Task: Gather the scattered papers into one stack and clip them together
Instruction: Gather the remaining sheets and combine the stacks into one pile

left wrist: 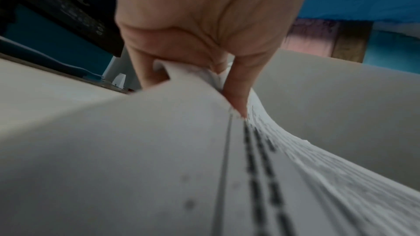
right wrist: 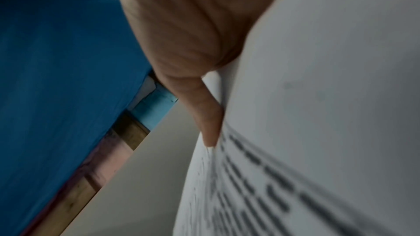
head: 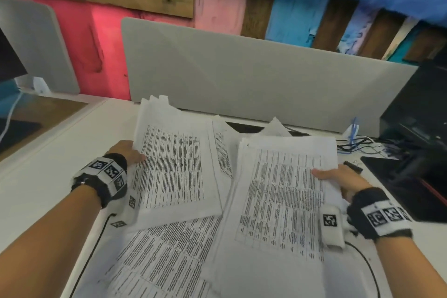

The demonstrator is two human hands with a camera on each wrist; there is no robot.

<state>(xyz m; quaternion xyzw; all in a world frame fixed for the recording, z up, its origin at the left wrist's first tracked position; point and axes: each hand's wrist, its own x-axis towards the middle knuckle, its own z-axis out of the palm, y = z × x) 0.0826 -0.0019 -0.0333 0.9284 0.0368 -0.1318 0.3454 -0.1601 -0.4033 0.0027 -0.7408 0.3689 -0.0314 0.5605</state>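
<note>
Printed white sheets cover the white desk (head: pixel 48 164). My left hand (head: pixel 128 152) pinches the left edge of one bundle of papers (head: pixel 174 164), thumb on top, fingers under; the left wrist view shows the same hand (left wrist: pixel 195 71) with the bundle of papers (left wrist: pixel 136 150) bent upward. My right hand (head: pixel 338 178) grips the right edge of a second bundle (head: pixel 283 198), thumb on its printed face; in the right wrist view the thumb (right wrist: pixel 204 114) presses that second bundle (right wrist: pixel 318 114). More loose sheets (head: pixel 164 261) lie beneath, near the front. A black binder clip (head: pixel 352 166) lies right of my right hand.
A grey divider panel (head: pixel 254 75) stands along the desk's back edge. A black printer (head: pixel 420 113) and tangled cables (head: pixel 360 145) crowd the right side, with a dark pad (head: pixel 406 181) in front. A thin black cable (head: pixel 96 244) runs along the desk by my left arm.
</note>
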